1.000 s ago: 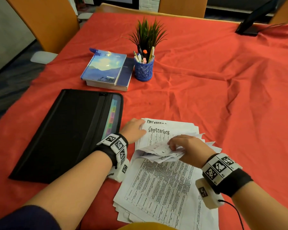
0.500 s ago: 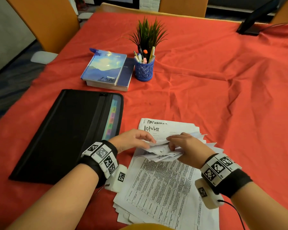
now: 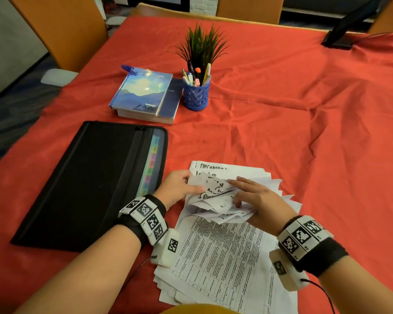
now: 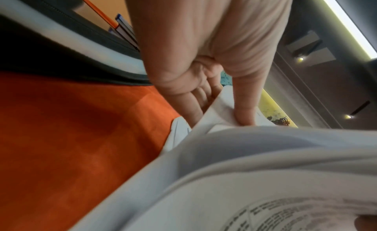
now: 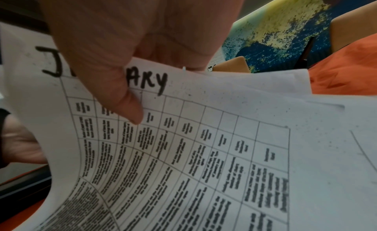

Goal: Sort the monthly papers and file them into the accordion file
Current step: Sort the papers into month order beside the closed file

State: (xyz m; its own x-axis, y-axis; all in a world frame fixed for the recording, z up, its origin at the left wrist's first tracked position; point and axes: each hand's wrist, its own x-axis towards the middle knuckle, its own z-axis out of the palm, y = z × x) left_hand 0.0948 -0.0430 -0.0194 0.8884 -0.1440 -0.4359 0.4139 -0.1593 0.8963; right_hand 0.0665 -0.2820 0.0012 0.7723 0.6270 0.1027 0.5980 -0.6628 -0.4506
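Note:
A loose stack of printed papers (image 3: 222,250) with handwritten month names lies on the red cloth in front of me. My left hand (image 3: 191,184) pinches the upper left corner of some lifted sheets; the left wrist view shows its thumb and fingers (image 4: 242,115) closed on that paper edge (image 4: 216,120). My right hand (image 3: 236,191) holds a bundle of bent-back sheets, thumb (image 5: 126,102) pressed on a sheet headed January (image 5: 204,153). A "December" sheet (image 3: 213,167) shows at the far end. The black accordion file (image 3: 89,182) lies flat to the left, its coloured tabs (image 3: 151,164) showing.
Two stacked blue books (image 3: 145,96), a blue pen cup (image 3: 196,95) and a small green plant (image 3: 202,46) stand behind the file. Orange chairs (image 3: 61,30) ring the table. A dark stand (image 3: 343,32) sits at the far right corner. Wrinkled red cloth (image 3: 304,132) spreads to the right.
My left hand left the flat "September" sheet and came to pinch the sheets' corner. More sheets have been bent up and back between both hands, uncovering other month headings.

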